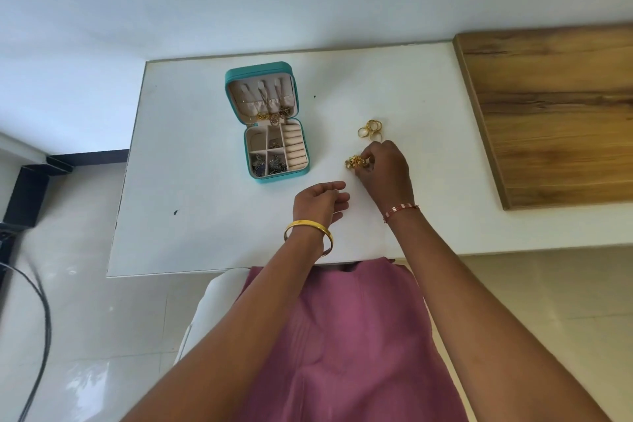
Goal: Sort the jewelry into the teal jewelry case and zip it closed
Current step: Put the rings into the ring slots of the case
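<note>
Currently the right hand (383, 169) is pinching a cluster of gold jewelry (356, 161) against the white table (205, 216), fingers curled around the piece. A group of gold rings (370, 129) is lying just beyond that hand, at 12 o'clock from it. The teal jewelry case (270, 134) is sitting open at 9 o'clock from the right hand, lid tilted back with chains hanging in its pocket, and its ring rolls appear to be standing unfilled. The left hand (320, 200) is hovering at 7 o'clock from the cluster, fingers loosely curled and holding nothing. For a clean step, the pinch should probably be closing on the whole cluster before lifting, so that no part is trailing. The free hand could be steadying the case while the piece is going in.
</note>
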Available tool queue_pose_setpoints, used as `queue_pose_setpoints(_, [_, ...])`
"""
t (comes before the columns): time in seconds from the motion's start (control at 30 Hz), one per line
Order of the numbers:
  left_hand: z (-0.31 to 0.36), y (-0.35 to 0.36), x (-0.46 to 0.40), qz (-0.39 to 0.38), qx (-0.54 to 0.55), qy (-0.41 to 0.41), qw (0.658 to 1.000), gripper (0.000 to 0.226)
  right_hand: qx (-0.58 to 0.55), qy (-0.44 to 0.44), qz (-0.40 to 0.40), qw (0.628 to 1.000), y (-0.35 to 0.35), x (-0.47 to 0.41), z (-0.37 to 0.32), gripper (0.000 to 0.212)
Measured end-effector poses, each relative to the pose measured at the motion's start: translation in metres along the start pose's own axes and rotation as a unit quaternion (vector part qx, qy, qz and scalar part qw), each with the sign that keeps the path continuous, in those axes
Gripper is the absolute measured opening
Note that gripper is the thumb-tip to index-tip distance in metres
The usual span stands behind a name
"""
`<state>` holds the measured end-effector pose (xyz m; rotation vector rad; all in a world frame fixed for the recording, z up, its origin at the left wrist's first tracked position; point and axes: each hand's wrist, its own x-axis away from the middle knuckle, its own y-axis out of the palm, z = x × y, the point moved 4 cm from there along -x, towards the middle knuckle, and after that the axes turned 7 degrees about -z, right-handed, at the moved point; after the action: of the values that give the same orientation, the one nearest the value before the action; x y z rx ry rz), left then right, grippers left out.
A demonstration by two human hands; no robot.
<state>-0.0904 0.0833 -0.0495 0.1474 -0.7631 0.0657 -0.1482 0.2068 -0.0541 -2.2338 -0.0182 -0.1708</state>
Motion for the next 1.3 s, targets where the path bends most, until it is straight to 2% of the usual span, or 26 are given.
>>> queue_pose_setpoints(0.23, [-0.001,-0.013,0.009,-0.004,0.019,0.016,1.0,0.022,-0.064,-0.03,-0.007,0.997,0.0,0.022,-0.009,0.015])
queue_pose_setpoints(0.33, [-0.002,-0.02,0.011,0.002,0.018,0.018,1.0,0.022,-0.146,-0.02,0.0,0.989,0.001,0.034,-0.018,0.016])
queue_pose_setpoints(0.4, [-0.002,-0.022,0.013,0.005,0.015,0.016,1.0,0.022,-0.238,0.019,0.004,0.971,0.0,0.042,-0.019,0.018])
queue_pose_setpoints(0.5, [-0.001,-0.022,0.017,-0.003,0.004,0.03,1.0,0.024,-0.38,0.084,-0.002,0.921,-0.003,0.057,-0.02,0.015])
queue_pose_setpoints(0.57, [0.0,-0.02,0.021,-0.021,0.003,0.046,0.999,0.023,-0.417,0.097,-0.024,0.903,-0.002,0.068,-0.022,0.015])
queue_pose_setpoints(0.67, [0.0,-0.015,0.028,-0.05,-0.009,0.071,0.996,0.02,-0.404,0.093,-0.051,0.909,0.001,0.079,-0.025,0.015])
queue_pose_setpoints(0.8, [-0.001,-0.016,0.034,-0.06,-0.029,0.107,0.992,0.018,-0.371,0.1,-0.036,0.922,0.002,0.082,-0.027,0.015])
queue_pose_setpoints(0.9, [-0.001,-0.023,0.032,-0.045,-0.005,0.118,0.992,0.016,-0.374,0.093,-0.043,0.922,0.002,0.08,-0.034,0.013])
queue_pose_setpoints(1.0, [0.001,-0.032,0.025,0.009,0.001,0.117,0.993,0.018,-0.39,0.105,-0.022,0.915,0.0,0.072,-0.032,0.009])
queue_pose_setpoints(1.13, [0.003,-0.036,0.016,0.027,0.059,0.098,0.993,0.017,-0.257,0.118,0.049,0.958,-0.001,0.05,-0.015,0.01])
queue_pose_setpoints(1.3, [0.005,-0.033,0.008,0.017,0.068,0.084,0.994,0.021,-0.091,0.057,0.006,0.994,0.013,0.028,-0.016,0.035])
